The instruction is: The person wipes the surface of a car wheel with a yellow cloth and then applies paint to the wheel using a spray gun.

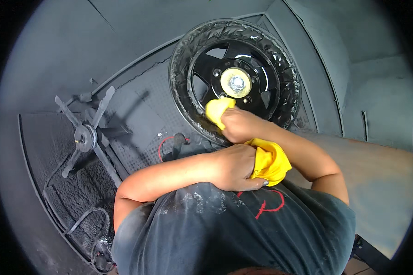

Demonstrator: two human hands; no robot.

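I am looking down at a black wheel (222,66), its spokes facing me;
From left to right, a grey four-armed stand (85,137) is standing well apart; a first yellow cloth (217,111) is overlapping the wheel's lower-left rim and appearing to touch it; the left hand (233,167) is resting before the dark shirt (206,233), its fingers curling around a second yellow cloth (271,161); the right hand (241,126) is sitting nearer the wheel and gripping the first yellow cloth, its fingertips hidden; from those fingers the wheel's centre is lying ahead and slightly right; its round face is showing no long axis.
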